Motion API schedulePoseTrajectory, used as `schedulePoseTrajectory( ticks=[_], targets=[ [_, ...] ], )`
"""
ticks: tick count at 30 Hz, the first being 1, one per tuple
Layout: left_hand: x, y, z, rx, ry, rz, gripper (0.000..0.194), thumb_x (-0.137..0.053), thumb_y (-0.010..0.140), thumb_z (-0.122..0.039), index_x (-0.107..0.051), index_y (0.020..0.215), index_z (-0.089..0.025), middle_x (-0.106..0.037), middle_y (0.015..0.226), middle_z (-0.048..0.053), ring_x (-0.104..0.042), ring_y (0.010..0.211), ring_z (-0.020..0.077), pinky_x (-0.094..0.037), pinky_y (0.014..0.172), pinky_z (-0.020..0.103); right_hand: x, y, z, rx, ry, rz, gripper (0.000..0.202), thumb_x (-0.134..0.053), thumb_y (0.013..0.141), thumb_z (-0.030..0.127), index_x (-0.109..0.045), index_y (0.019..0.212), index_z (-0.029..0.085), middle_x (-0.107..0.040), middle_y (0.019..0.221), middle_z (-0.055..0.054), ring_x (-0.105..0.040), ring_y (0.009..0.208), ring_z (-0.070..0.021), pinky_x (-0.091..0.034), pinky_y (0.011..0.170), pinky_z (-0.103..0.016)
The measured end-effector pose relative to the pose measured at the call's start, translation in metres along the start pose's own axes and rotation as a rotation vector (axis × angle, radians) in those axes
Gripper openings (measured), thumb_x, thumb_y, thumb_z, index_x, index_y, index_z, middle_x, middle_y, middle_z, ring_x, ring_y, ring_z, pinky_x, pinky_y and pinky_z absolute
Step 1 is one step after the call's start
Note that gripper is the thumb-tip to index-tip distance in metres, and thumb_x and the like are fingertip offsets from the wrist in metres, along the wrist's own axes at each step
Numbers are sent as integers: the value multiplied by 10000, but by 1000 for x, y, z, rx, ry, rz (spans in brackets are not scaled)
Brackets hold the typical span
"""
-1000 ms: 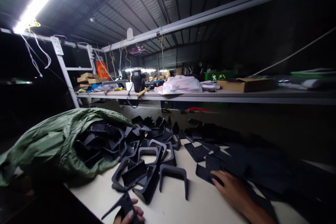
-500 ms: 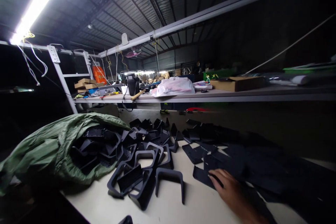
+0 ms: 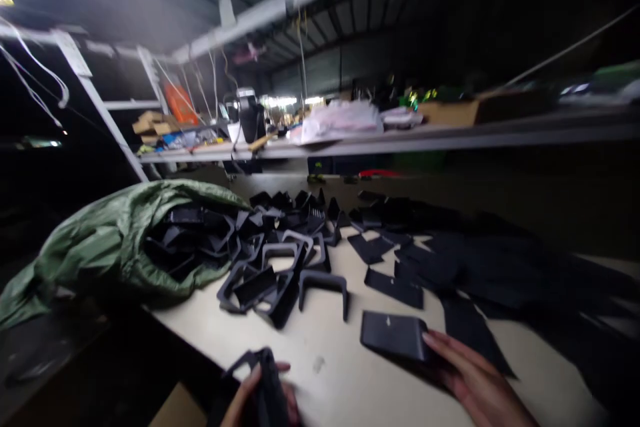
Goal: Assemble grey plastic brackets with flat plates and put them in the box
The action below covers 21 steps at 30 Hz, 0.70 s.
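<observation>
My left hand (image 3: 245,400), at the bottom of the view, has its fingers wrapped round a black plastic bracket (image 3: 270,383) near the table's front edge. To the right, my right hand (image 3: 467,370) grips the right end of a flat black plate (image 3: 393,335) with a small light mark on it. Another black plate (image 3: 394,287) lies on the pale table (image 3: 330,360) just behind it. Several black U-shaped brackets (image 3: 324,279) are heaped at the centre. More black parts show in the mouth of a green sack (image 3: 113,247) on the left.
Dark flat pieces (image 3: 480,267) spread over the table's right side. Behind runs a raised shelf (image 3: 350,145) with a plastic bag (image 3: 340,121), a cardboard box (image 3: 450,112) and a black container (image 3: 251,119). A cardboard edge (image 3: 179,408) shows below the table at left.
The view has tilted down and shifted. My left hand has come into view with a bracket. My right hand now holds a plate nearer the front, apart from the other pieces.
</observation>
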<state>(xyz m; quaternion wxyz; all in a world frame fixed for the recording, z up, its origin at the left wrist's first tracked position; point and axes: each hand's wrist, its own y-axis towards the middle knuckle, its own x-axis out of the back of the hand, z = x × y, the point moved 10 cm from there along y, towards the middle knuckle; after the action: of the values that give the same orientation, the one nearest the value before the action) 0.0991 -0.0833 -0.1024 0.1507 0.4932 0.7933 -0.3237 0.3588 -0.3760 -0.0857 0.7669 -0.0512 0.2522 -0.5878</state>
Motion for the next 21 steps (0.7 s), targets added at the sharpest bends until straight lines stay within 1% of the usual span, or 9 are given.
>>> schedulePoseTrajectory(
  ticks=[2,3,5,8,10,12,15,18,21],
  targets=[
    [-8,-14,4,9,-37,-24,693,-676,826,-748,-723,1180,-154,-736,833,122,-691,714,256,-512,673,368,18,-10,-21,-36,-35,-82,523,-998,469,351,-789,906,152,-826,967,-111,-793,917,-299,-681,756,-308],
    [-14,-20,6,35,-15,-13,696,-652,855,-738,-702,1213,-143,-736,869,132,-697,757,266,-519,676,368,29,-15,-28,-35,-68,-131,546,-999,458,340,-783,921,148,-824,980,-107,-793,890,-282,-682,745,-301],
    [-23,-27,3,50,21,8,682,-580,921,-715,-665,1251,-124,-736,923,147,-707,818,273,-533,703,367,45,-22,-33,1,-192,-175,612,-979,514,380,-770,1036,138,-819,1014,-108,-792,861,-268,-686,761,-328],
    [-31,-31,1,81,25,46,694,-436,990,-711,-631,1284,-113,-735,964,157,-716,844,268,-549,756,379,59,-33,-26,67,-536,-146,688,-874,694,506,-724,1236,109,-812,943,-117,-790,802,-277,-675,767,-398],
    [-32,-33,3,97,21,72,701,-400,1004,-702,-620,1299,-105,-740,991,169,-723,860,273,-556,779,392,62,-42,-9,163,-809,-147,654,-798,775,556,-728,1258,121,-807,914,-115,-782,790,-279,-654,770,-411],
    [-34,-36,7,125,19,108,677,-437,1005,-665,-611,1330,-98,-749,1049,192,-733,912,289,-559,823,409,51,-52,14,326,-1051,-153,588,-748,819,579,-756,1229,158,-807,967,-118,-773,833,-288,-634,813,-434],
    [-42,-40,11,169,-18,205,662,-537,977,-583,-589,1397,-74,-745,1174,233,-737,1039,321,-536,958,452,9,-59,32,541,-1331,-51,556,-702,864,590,-753,1266,209,-778,1168,-134,-750,997,-339,-594,926,-523],
    [-55,-41,8,174,-159,315,739,-630,902,-572,-571,1436,-64,-730,1249,252,-729,1097,349,-507,1035,500,-31,-47,22,609,-1511,149,624,-715,872,590,-689,1385,236,-673,1404,-147,-660,1228,-403,-529,1030,-599],
    [-59,-36,2,106,-330,335,825,-679,822,-628,-582,1431,-81,-741,1231,222,-734,1071,349,-527,1019,524,-50,-23,0,579,-1608,293,695,-786,827,575,-671,1412,217,-646,1441,-166,-610,1297,-437,-489,1066,-636]
  ],
)
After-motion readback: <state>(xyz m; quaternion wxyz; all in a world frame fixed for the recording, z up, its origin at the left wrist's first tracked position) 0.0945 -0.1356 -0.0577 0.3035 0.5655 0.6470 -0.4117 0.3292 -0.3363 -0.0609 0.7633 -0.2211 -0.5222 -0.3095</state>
